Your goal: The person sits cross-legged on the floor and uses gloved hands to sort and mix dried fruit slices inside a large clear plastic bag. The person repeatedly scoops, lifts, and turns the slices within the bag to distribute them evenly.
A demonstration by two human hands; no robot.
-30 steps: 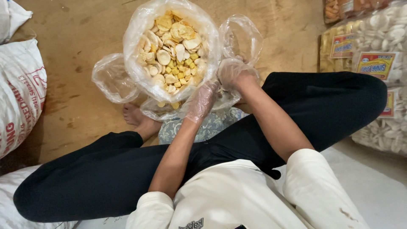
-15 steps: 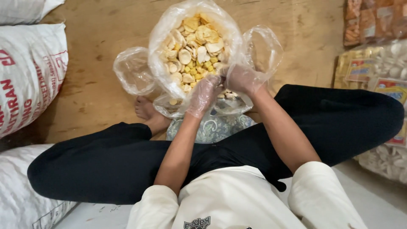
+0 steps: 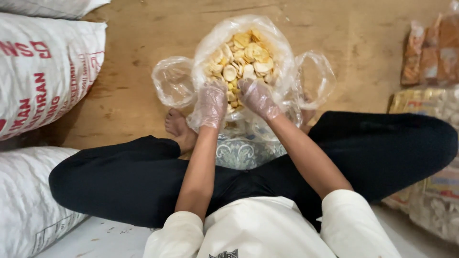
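Gloved left hand (image 3: 212, 101) and right hand (image 3: 256, 97) dig, fingers curled, grip unclear, into a nearly full bag of chips (image 3: 241, 59); two small bags (image 3: 173, 82) on the floor (image 3: 129, 95) hold nothing.

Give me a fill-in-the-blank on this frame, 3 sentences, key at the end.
1. Both the left hand and the right hand wear thin clear plastic ____.
2. The hands reach into a big clear bag full of pale yellow round ____.
3. The person sits cross-legged on a wooden floor, with white printed ____ stacked on their left side.

Missing words: gloves; chips; sacks
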